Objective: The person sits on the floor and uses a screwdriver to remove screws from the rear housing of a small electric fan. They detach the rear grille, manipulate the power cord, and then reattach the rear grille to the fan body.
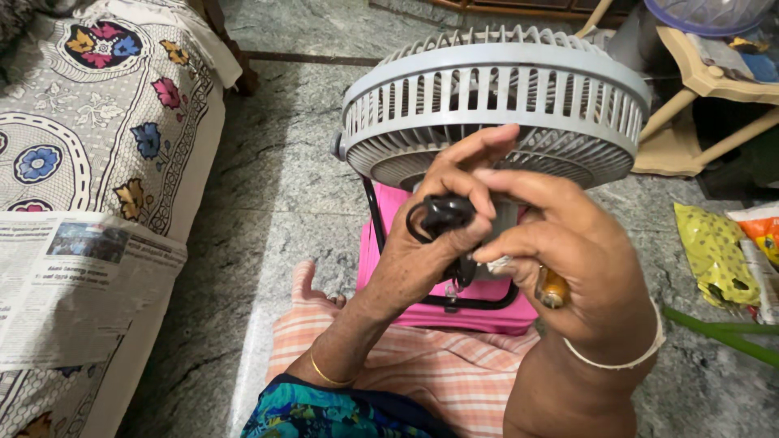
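Head view, looking down: the person sits on a grey stone floor (276, 186) with both hands raised in front of a grey table fan (495, 105). The fan's round slatted guard faces upward and tilts slightly toward the viewer; it is carried on a black wire frame (375, 219) that stands on a pink stool (389, 211). The left hand (434, 243) is closed around a black plug (445, 212), thumb and fingers wrapped over it, index finger extended upward toward the fan rim. A loop of black cord (415, 223) curls out beside the plug, just in front of the lower edge of the guard. The right hand (568, 251) sits just beside the left, fingers touching near the plug; its palm grips a tool with an amber handle (553, 288), only the butt end visible, so the tool's tip cannot be told. A thin gold bangle (324, 377) rings the left wrist, a white bangle (625, 357) the right. Striped peach cloth (414, 365) covers the lap below the hands. To the left, a bed with a floral sheet (105, 105) holds a folded newspaper (73, 284). To the right, well apart, lie a yellow packet (714, 251), a green stick (722, 337) and a beige plastic stool (706, 81).
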